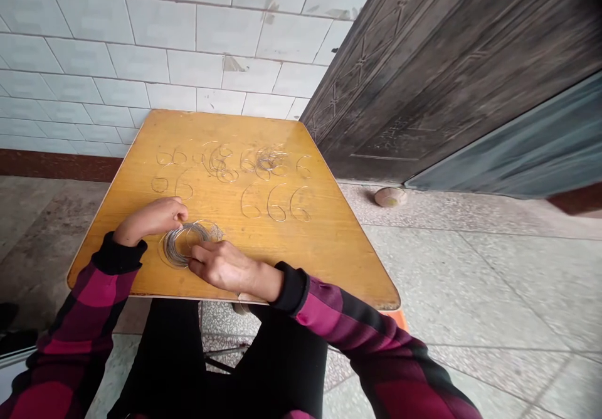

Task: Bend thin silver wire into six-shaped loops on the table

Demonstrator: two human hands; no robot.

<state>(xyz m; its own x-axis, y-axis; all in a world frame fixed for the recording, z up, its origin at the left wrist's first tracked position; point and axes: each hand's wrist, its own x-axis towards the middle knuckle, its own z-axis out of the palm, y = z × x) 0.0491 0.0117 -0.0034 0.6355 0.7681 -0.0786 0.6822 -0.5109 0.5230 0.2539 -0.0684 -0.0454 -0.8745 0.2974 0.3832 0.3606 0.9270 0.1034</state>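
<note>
A loose coil of thin grey wire (175, 247) lies near the front left of the wooden table. My left hand (155, 217) is over the coil's far left side, fingers curled in a pinch where a thin strand passes by the fingertips. At the coil's near right side, my right hand (222, 265) has its fingers closed on the wire. Its palm faces down, so the fingertips are mostly hidden. Beyond the hands lie several wire pieces bent like a figure six, such as one bent wire (276, 209) in the nearer row. Others overlap in a tangled wire pile (267, 160).
The yellow-brown table (324, 256) stands by a white tiled wall (160, 27). To the right are a dark carved wooden door (404, 93) and a rounded stone-like object (390, 197) on the tiled floor. My legs are under the table's front edge.
</note>
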